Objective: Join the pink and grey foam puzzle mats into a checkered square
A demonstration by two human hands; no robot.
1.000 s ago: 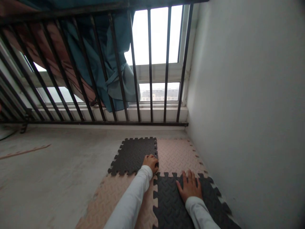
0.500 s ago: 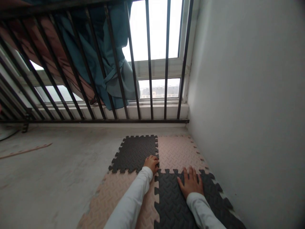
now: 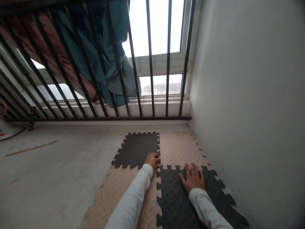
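On concrete floor (image 3: 52,178), interlocking foam mats (image 3: 135,149)

Two hands (image 3: 152,161), two black tiles (image 3: 135,149), two pink tiles (image 3: 181,149).

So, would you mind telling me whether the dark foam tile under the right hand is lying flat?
Flat: the dark foam tile lies spread under the right hand, no edge lifting.
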